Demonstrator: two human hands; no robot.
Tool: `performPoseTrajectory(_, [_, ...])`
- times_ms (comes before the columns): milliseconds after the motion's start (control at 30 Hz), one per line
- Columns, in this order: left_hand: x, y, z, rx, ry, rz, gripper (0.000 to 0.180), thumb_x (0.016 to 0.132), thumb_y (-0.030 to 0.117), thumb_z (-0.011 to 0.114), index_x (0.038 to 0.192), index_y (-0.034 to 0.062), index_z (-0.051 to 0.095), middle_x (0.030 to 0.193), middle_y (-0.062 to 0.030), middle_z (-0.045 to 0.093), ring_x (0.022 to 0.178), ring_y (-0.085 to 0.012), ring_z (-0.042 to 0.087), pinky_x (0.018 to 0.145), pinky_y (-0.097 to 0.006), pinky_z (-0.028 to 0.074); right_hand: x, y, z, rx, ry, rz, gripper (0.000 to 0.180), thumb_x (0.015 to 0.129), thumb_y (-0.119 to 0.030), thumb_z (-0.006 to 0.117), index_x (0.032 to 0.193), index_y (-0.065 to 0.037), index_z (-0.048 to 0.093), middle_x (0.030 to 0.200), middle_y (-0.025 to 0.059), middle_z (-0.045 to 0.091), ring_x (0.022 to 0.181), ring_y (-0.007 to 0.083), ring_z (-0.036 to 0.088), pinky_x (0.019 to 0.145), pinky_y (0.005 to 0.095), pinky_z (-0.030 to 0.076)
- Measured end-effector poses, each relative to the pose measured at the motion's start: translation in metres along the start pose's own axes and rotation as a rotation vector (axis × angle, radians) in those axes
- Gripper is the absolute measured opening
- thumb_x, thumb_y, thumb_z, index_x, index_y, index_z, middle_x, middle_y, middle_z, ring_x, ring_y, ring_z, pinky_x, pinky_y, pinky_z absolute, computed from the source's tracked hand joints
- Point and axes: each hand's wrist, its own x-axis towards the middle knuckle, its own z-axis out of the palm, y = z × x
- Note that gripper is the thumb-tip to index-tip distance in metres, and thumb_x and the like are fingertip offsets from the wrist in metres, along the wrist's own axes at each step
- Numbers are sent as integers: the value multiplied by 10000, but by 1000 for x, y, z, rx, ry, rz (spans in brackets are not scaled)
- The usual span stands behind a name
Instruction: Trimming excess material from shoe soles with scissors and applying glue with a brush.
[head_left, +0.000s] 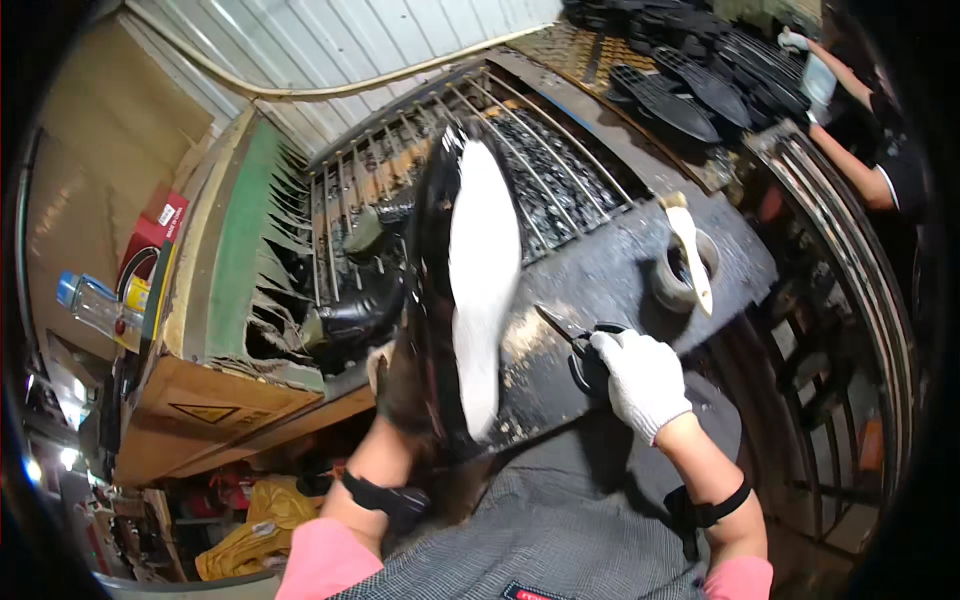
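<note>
My left hand (385, 372), mostly hidden, holds up a black shoe sole (432, 300) with a white insole face (483, 280), tilted on edge in front of me. My right hand (645, 378), in a white knit glove, grips black scissors (578, 340) whose blades point up-left toward the sole's edge. Both hands hover over a dark, glue-stained work surface (620, 270). A metal wire rack (530, 150) lies behind the sole.
A tape roll with a pale stick (688, 262) sits on the work surface at right. A pile of black soles (700, 70) lies at the back right, where another person's arm (850, 150) reaches. Left: cardboard box (200, 400), plastic bottle (95, 305).
</note>
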Motion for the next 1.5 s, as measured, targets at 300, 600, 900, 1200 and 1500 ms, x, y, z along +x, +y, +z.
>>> performPoseTrajectory(300, [-79, -165, 17, 104, -494, -474, 610, 1077, 342, 500, 1585, 37, 355, 1549, -98, 490, 1373, -223, 504, 1154, -379, 420, -127, 26, -72, 1014, -25, 658, 246, 919, -186, 714, 1036, -64, 536, 721, -9, 569, 588, 91, 541, 541, 285, 449])
performPoseTrajectory(600, [-60, -184, 44, 414, -540, -667, 993, 802, 514, 848, 1559, 55, 398, 1488, -99, 535, 1369, -207, 519, 1153, -377, 432, -164, 44, -57, 1485, 410, 480, 406, 923, -215, 725, 1224, 22, 589, 1042, 14, 641, 963, 95, 569, 854, 280, 503])
performPoseTrajectory(900, [-41, -151, 93, 154, -564, -683, 908, 728, 300, 838, 1491, -16, 462, 1323, -95, 642, 1199, -199, 622, 1065, -346, 475, -140, 49, -103, 336, -202, 377, 382, 957, -406, 661, 1111, -58, 631, 981, 233, 691, 945, 425, 673, 814, 489, 534])
performPoseTrajectory(1200, [-39, -172, 91, 205, -502, -681, 770, 805, 238, 775, 1473, -3, 477, 1296, -72, 635, 1137, -159, 618, 1004, -330, 502, -139, 70, -65, -199, 111, 256, 210, 830, -131, 636, 1039, -127, 613, 906, 105, 589, 873, 306, 605, 762, 427, 484])
performPoseTrajectory(1500, [-45, -174, 107, 136, -395, -758, 656, 839, 254, 776, 1393, -10, 545, 1153, -95, 699, 996, -180, 701, 886, -333, 579, -149, 81, -51, -156, -23, 279, 131, 831, -160, 664, 938, -106, 611, 722, 149, 643, 679, 367, 665, 622, 478, 511])
